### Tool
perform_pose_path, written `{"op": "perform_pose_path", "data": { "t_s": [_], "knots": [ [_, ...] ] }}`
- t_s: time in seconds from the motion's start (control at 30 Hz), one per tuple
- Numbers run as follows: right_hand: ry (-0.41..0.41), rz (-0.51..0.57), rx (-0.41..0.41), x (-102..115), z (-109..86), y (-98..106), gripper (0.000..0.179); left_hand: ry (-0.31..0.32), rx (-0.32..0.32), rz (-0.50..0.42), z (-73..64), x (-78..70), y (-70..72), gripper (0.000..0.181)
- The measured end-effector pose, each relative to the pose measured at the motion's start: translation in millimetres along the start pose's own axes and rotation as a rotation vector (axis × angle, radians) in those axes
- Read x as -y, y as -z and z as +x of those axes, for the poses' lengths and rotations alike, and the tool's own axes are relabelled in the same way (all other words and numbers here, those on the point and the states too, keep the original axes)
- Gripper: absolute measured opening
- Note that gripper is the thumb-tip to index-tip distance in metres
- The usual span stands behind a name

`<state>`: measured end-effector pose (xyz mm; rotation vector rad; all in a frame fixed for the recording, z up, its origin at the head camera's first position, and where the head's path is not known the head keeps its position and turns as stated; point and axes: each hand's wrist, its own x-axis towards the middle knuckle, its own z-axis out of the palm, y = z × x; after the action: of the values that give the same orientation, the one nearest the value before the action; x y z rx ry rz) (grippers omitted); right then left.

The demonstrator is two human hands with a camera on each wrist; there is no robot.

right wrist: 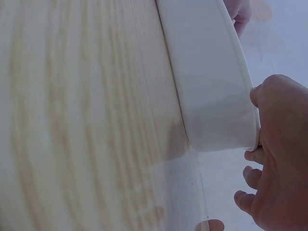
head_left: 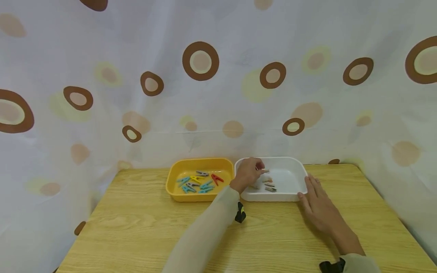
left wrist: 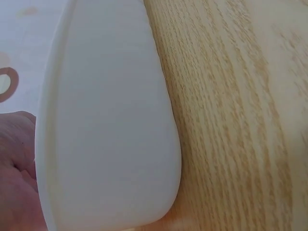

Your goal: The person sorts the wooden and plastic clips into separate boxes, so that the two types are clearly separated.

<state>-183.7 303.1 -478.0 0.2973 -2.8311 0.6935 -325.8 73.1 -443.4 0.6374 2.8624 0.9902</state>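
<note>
My left hand point(head_left: 248, 173) reaches over the left part of a white tray point(head_left: 289, 197), its fingertips pinching a wooden clothespin point(head_left: 265, 171). More wooden clothespins point(head_left: 271, 189) lie on the tray's floor just below it. My right hand point(head_left: 321, 210) rests against the tray's front right corner, thumb at the front and fingers along the right side. In the right wrist view, the right hand point(right wrist: 281, 139) touches the rim with its other fingers spread loosely. The left wrist view shows only part of the left hand point(left wrist: 17, 173) behind the tray wall point(left wrist: 110, 120).
Left of the white tray stands a yellow tray point(head_left: 198, 198) with several plastic clothespins point(head_left: 206, 185) in blue, grey, yellow and red. Both trays sit near the back edge of a wooden table point(head_left: 143, 220). A patterned curtain point(head_left: 232, 98) hangs right behind them.
</note>
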Motion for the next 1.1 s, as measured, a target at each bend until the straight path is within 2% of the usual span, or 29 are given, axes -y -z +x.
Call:
{"op": "perform_pose_path", "data": {
  "t_s": [0.17,0.33,0.47,0.6,0.83,0.97,1.1],
  "knots": [
    [0.002,0.003,0.012,2,2.2,1,0.067,-0.036,-0.013,0.012,-3.5,0.6,3.9,0.019],
    [0.001,-0.002,0.006,-5,4.1,3,0.068,-0.107,-0.028,0.026,-6.1,-3.1,12.5,0.02],
    [0.007,-0.004,0.004,-13,3.3,6,0.067,-0.16,-0.021,0.035,-15.7,-6.2,18.8,0.02],
    [0.014,-0.002,0.01,-21,3.1,8,0.067,-0.198,-0.022,0.054,-29.9,-5.0,23.0,0.023],
    [0.02,-0.008,0.013,-31,3.1,15,0.067,-0.19,-0.063,0.081,-57.9,4.1,33.8,0.028],
    [0.024,0.002,0.01,-34,0.4,19,0.066,-0.2,-0.09,0.081,-77.5,18.9,42.9,0.034],
    [0.033,0.009,0.049,-34,1.6,24,0.066,-0.177,-0.113,0.043,-106.9,43.1,59.1,0.044]
  ]
}}
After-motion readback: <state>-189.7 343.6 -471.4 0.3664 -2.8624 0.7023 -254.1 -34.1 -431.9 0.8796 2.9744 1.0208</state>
